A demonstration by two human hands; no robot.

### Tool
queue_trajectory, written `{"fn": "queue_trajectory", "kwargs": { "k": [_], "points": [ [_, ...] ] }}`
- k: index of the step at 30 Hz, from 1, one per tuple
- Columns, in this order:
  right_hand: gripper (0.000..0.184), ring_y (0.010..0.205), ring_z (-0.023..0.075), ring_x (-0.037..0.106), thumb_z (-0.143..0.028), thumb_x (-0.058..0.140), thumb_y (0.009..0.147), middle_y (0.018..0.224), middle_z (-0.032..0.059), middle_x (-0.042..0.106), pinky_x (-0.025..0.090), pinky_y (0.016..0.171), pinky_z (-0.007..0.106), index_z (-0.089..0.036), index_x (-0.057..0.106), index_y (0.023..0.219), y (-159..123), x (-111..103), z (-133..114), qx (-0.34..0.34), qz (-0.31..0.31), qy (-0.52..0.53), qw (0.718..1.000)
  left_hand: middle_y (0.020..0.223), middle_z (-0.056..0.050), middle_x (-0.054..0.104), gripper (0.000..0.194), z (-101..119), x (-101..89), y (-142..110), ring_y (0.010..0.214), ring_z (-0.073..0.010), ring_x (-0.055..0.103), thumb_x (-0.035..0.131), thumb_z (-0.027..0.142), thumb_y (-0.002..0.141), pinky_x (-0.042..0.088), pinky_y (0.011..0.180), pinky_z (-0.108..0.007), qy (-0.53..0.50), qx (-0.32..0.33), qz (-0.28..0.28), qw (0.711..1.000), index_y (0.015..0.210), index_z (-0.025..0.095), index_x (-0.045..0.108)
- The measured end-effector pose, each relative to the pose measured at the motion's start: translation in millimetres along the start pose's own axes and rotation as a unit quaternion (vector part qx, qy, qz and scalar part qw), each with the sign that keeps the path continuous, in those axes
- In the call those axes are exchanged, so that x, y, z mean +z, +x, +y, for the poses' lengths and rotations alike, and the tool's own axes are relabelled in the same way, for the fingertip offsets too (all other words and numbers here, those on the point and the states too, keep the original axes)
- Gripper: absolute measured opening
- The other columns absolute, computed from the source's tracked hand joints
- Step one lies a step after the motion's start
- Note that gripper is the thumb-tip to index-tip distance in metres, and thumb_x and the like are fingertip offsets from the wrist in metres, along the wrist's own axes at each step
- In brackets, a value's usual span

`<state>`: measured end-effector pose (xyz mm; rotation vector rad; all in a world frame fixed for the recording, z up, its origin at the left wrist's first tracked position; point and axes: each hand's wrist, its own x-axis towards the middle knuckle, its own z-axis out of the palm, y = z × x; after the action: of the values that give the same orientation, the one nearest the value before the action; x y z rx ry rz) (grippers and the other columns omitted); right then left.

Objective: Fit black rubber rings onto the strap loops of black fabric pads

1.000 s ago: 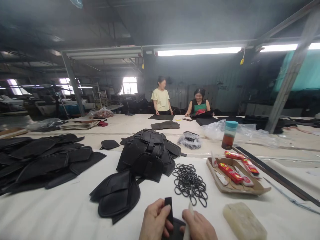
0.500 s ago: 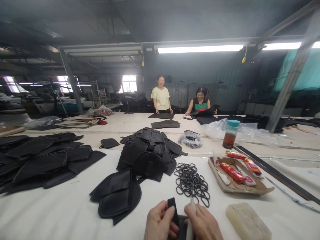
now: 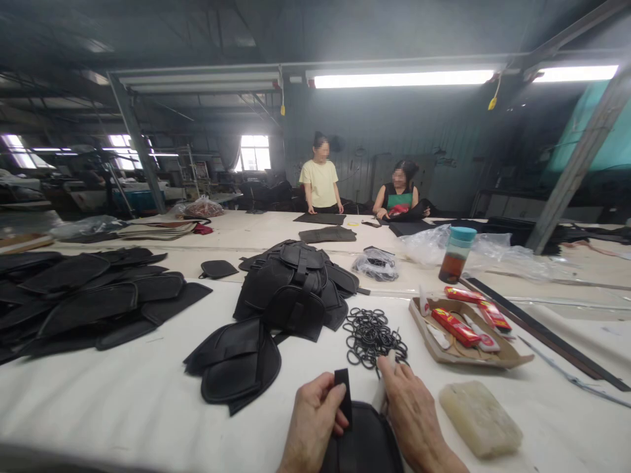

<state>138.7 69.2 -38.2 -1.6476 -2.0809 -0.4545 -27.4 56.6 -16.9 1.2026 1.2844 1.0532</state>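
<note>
My left hand (image 3: 318,410) pinches the upright end of a black strap (image 3: 343,394) between thumb and fingers. Below it lies a black leather-like piece (image 3: 367,437) with a rounded, edged outline, partly cut off by the frame. My right hand (image 3: 411,407) is closed round a slim whitish tube-like thing (image 3: 380,397), held at the piece's upper right edge; its exact kind is not clear. Just beyond my right hand is a heap of black rings (image 3: 369,332). Ahead are stacked black pouch-like pieces (image 3: 290,292), with another black piece (image 3: 231,361) nearer on the left.
A pale waxy-looking block (image 3: 480,417) lies at the right. Behind it stand a cardboard tray (image 3: 446,355) of red boxes and a teal-lidded bottle (image 3: 456,256). A large pile of black pieces (image 3: 93,295) spreads at the left. Two people (image 3: 320,184) are across the table.
My right hand, with the whitish tube-like thing, has moved up and away from me. More of the black piece shows. My left hand keeps its pinch on the strap.
</note>
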Motion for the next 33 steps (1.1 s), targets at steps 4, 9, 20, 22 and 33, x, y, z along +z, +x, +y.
{"fn": "queue_trajectory", "kwargs": {
  "k": [4, 9, 20, 22, 33],
  "points": [
    [0.034, 0.068, 0.0209, 0.057, 0.009, 0.044, 0.073, 0.07, 0.0025, 0.062, 0.034, 0.059, 0.027, -0.021, 0.055, 0.083, 0.9, -4.4, -4.7, -0.004, -0.019, -0.005, 1.0, 0.047, 0.001, 0.055, 0.024, 7.7, -0.8, -3.3, 0.046, -0.0132, 0.054, 0.055, 0.036, 0.074, 0.041, 0.046, -0.022, -0.004, 0.002, -0.012, 1.0, 0.069, 0.013, 0.061],
    [0.031, 0.069, 0.0215, 0.055, 0.006, 0.046, 0.075, 0.07, 0.0027, 0.061, 0.034, 0.062, 0.029, -0.022, 0.056, 0.084, 2.7, -8.9, -7.0, -0.015, -0.035, -0.015, 0.999, 0.048, 0.0, 0.057, 0.023, 9.0, -1.9, -3.2, 0.048, -0.0132, 0.055, 0.055, 0.035, 0.075, 0.043, 0.048, -0.022, -0.01, 0.0, -0.021, 1.0, 0.072, 0.013, 0.063],
    [0.034, 0.079, 0.0239, 0.057, 0.007, 0.043, 0.076, 0.081, 0.0061, 0.063, 0.04, 0.066, 0.031, -0.021, 0.056, 0.092, -19.3, -10.4, -2.3, 0.087, -0.037, -0.061, 0.994, 0.05, 0.001, 0.059, 0.025, 5.4, -4.6, -0.4, 0.05, -0.0132, 0.055, 0.057, 0.039, 0.075, 0.044, 0.052, -0.023, 0.018, 0.005, -0.03, 0.999, 0.07, 0.015, 0.062],
    [0.031, 0.075, 0.0224, 0.058, 0.006, 0.044, 0.077, 0.079, 0.005, 0.063, 0.04, 0.064, 0.03, -0.021, 0.056, 0.087, -16.6, -9.7, -4.1, 0.079, -0.044, -0.047, 0.995, 0.051, 0.001, 0.058, 0.026, 3.3, -4.7, 0.7, 0.05, -0.0137, 0.055, 0.057, 0.041, 0.075, 0.044, 0.053, -0.023, 0.019, 0.005, -0.031, 0.999, 0.072, 0.015, 0.062],
    [0.029, 0.073, 0.0193, 0.059, 0.005, 0.048, 0.077, 0.079, 0.0033, 0.064, 0.041, 0.061, 0.026, -0.021, 0.055, 0.085, -2.2, -7.9, -3.3, -0.01, -0.061, -0.003, 0.998, 0.05, 0.001, 0.058, 0.027, 1.5, -4.4, 2.2, 0.05, -0.0143, 0.055, 0.056, 0.041, 0.074, 0.043, 0.051, -0.023, 0.02, -0.002, -0.026, 0.999, 0.076, 0.015, 0.063]
  ]
}}
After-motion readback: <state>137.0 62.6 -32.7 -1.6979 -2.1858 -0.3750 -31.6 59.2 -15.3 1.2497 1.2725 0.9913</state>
